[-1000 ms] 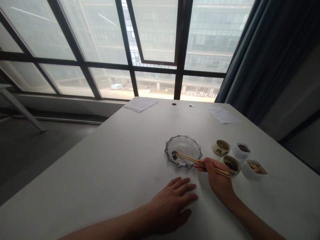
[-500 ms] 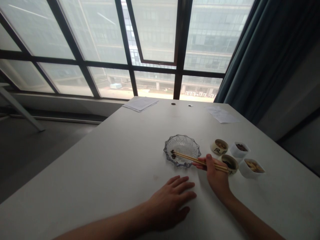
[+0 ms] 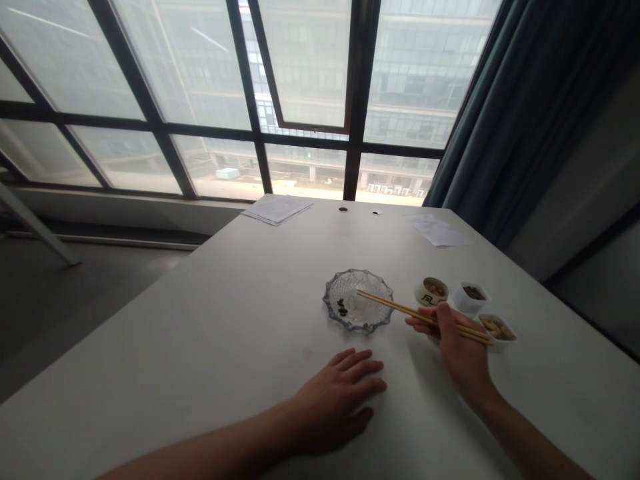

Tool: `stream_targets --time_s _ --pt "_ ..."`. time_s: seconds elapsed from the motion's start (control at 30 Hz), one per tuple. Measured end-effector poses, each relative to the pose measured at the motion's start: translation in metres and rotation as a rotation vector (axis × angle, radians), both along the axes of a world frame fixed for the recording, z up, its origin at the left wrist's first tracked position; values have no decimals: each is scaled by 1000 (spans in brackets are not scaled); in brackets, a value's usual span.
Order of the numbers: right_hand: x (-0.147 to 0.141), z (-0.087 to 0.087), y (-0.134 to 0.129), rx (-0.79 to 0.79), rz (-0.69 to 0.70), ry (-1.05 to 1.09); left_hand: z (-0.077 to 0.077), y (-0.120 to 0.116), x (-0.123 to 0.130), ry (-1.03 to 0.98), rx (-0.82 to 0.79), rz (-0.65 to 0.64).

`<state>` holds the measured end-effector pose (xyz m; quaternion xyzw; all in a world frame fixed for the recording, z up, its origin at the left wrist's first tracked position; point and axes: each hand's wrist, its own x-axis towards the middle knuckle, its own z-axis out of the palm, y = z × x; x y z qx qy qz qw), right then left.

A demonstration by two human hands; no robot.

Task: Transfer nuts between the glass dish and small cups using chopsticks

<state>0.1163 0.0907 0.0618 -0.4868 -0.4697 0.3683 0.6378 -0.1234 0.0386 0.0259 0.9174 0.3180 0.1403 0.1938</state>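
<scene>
My right hand [image 3: 457, 343] is closed on a pair of wooden chopsticks [image 3: 395, 305], whose tips are over the glass bowl [image 3: 367, 287] with nothing between them that I can make out. Several small dark pieces [image 3: 343, 309] lie at the left inside the bowl. My left hand [image 3: 345, 393] rests on the table in front of the bowl, fingers spread, holding nothing. Right of the bowl are a round cup [image 3: 426, 298] with brownish pieces, a white container [image 3: 465, 303] with dark pieces and another [image 3: 504, 340] with yellowish pieces. My right hand hides another cup.
Papers [image 3: 277, 209] lie at the far left of the white table [image 3: 215, 327], with more sheets [image 3: 439, 232] at the far right. Two small round items sit near the far edge. Beyond are windows [image 3: 310, 63] and a dark curtain [image 3: 505, 100].
My right hand and the chopsticks have moved right, and the tips have left the dark pieces, which stay in the bowl. The whole view has shifted slightly.
</scene>
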Motion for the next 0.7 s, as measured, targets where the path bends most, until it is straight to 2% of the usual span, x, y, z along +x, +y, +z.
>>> stream_targets --time_s 0.2,0.4,0.7 --pt "-10 -8 3 -13 139 -164 4 1 2 28 6 3" --pt "-25 -18 17 -38 206 -221 2 0 0 17 4 5" --pt "-33 -24 18 82 118 -316 -2 0 -1 -30 10 0"
